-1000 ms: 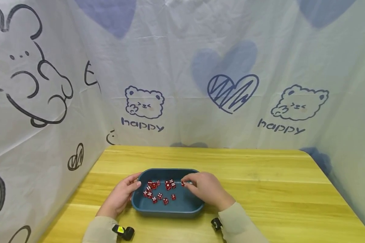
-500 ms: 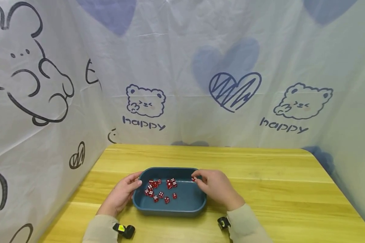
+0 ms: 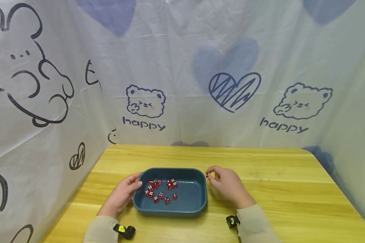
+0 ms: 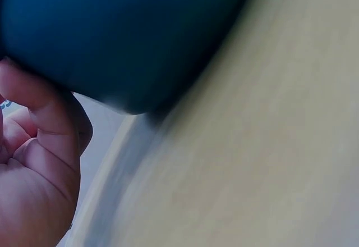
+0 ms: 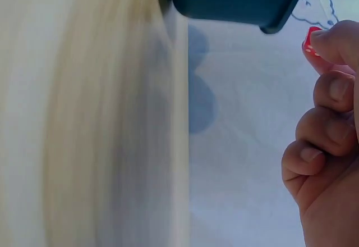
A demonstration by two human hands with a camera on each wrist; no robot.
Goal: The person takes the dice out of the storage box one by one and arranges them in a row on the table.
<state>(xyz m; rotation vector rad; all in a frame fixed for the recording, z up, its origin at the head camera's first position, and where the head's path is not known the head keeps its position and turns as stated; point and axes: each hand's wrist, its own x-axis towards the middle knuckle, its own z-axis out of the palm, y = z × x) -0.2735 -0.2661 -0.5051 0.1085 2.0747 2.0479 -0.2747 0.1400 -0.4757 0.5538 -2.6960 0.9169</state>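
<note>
A person sits at a yellow wooden table (image 3: pixel 261 175) with a dark blue tray (image 3: pixel 188 199) set in front of them; every place here is given relative to that tray. The right hand (image 3: pixel 228 185) is just outside the tray's right rim, near its far right corner, and pinches a single red die (image 3: pixel 208 174) between thumb and forefinger, holding it above the table beside the rim. In the right wrist view the die (image 5: pixel 310 43) shows as a small red shape at the fingertips (image 5: pixel 336 39), the other fingers curled beneath, with the tray's corner (image 5: pixel 235 0) nearby. The left hand (image 3: pixel 123 195) grips the tray's left rim, with its thumb over the edge and fingers curled against the outer wall; the left wrist view shows those fingers (image 4: pixel 45 112) pressed to the blue wall (image 4: pixel 123 33). Inside the tray, a scatter of red dice (image 3: pixel 159 190) lies across its left half, while its right half shows only blue floor. Behind the tray, beyond the table's far edge, hangs a pale cloth backdrop (image 3: pixel 182 67) printed with bears, hearts and the word "happy".
</note>
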